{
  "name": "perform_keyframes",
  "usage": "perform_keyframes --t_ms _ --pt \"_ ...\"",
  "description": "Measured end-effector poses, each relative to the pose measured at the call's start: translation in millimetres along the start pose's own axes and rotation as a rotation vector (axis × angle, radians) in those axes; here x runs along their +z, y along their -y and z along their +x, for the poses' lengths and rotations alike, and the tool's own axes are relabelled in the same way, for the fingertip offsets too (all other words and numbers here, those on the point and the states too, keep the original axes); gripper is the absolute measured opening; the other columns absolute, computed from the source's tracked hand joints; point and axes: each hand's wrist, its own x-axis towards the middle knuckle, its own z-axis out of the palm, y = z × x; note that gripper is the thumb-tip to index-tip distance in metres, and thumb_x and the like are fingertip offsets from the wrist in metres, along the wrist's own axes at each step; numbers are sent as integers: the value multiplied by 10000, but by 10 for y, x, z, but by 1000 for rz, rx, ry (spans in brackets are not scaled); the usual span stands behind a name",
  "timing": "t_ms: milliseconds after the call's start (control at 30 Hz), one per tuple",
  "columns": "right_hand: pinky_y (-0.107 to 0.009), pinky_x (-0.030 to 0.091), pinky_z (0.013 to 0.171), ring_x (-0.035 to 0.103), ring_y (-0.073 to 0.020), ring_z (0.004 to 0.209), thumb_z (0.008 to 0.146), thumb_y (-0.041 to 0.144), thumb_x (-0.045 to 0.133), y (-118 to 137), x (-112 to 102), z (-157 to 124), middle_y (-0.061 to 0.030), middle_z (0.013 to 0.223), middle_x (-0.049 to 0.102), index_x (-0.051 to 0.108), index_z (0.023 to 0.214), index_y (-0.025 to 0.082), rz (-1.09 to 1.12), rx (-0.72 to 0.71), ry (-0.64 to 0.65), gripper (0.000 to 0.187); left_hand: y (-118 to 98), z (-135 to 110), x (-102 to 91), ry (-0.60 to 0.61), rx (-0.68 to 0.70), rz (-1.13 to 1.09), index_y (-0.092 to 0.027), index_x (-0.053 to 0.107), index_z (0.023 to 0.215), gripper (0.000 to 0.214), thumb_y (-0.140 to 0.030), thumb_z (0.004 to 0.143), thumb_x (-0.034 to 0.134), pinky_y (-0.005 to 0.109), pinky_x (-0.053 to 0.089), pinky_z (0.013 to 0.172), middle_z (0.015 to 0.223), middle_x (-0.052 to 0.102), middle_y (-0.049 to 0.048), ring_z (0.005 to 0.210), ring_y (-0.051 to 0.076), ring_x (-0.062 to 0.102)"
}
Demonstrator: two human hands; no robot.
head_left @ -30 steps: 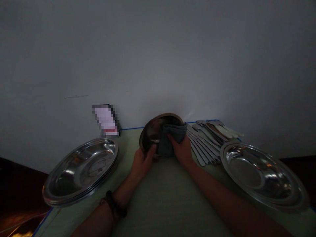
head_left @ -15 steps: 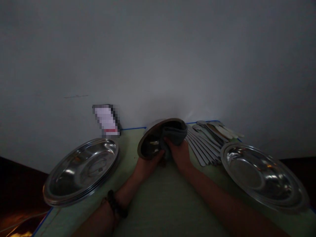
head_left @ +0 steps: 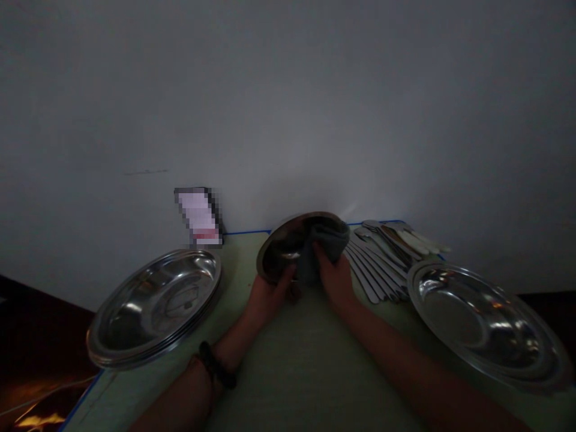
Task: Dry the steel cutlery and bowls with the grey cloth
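A shiny metal bowl is held tilted above the middle of the table, its hollow side facing me. My left hand grips its lower rim, thumb on the inner side and the other fingers mostly hidden beneath. In my right hand is a folded dark grey cloth, closed between thumb and fingers and pressed against the bowl's inside at the right rim. Part of the cloth hangs down over the near edge.
A stack of metal basins stands on the left of the pale green table, more basins on the right. Several pieces of cutlery lie fanned out at the back right. A pixelated phone-like object leans against the wall.
The whole scene has shifted slightly right in view. The bowl's angle has changed a little, and the cloth in my right hand has moved slightly along its inside.
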Motion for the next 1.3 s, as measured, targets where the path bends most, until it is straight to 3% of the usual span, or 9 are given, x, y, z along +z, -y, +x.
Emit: perform_keyframes --t_ms 100,233,367,500,633,933,1300 --pt "-308 480 649 659 -238 808 726 513 584 7 40 -36 -97 820 712 682 815 126 -2 -16 66 409 21 16 37 63 -41 -63 -180 580 505 432 -491 797 512 243 491 477 443 609 22 431 143 587" --pt "-321 480 682 653 -237 814 691 487 630 -62 13 81 -96 833 712 678 839 132 -24 -96 25 387 48 39 -1 -18 -98 -37 -166 586 613 448 -558 799 474 207 393 359 398 568 -3 336 113 504" --pt "-346 473 761 635 -228 871 693 478 631 -121 -43 193 -101 931 701 652 942 137 35 -170 -67 423 40 44 -97 -101 -22 20 -145 605 782 426 -548 810 470 194 409 382 425 598 -6 364 122 554" --pt "-343 471 738 635 -225 844 711 496 606 -99 -52 166 -90 884 702 656 904 142 -2 -172 -48 406 21 30 -104 11 -51 -10 -139 608 704 412 -512 817 475 219 481 452 413 610 23 407 147 600" --pt "-333 468 700 644 -232 805 729 515 575 -62 -34 105 -85 827 705 664 849 147 -85 -178 18 397 25 32 -35 145 -166 -189 -136 596 778 404 -536 757 547 251 512 469 447 641 22 426 163 618" --pt "-336 479 722 652 -232 825 733 487 587 -72 -10 116 -83 861 712 667 880 165 -99 -210 51 363 26 55 -6 78 -227 -221 -132 596 708 382 -500 788 534 241 488 444 442 627 24 410 147 602" --pt "-344 478 718 650 -240 832 733 493 585 -76 -10 116 -104 876 708 663 897 147 -130 -199 45 391 43 55 7 54 -172 -177 -139 585 724 375 -512 757 563 226 464 410 418 597 0 378 131 566"
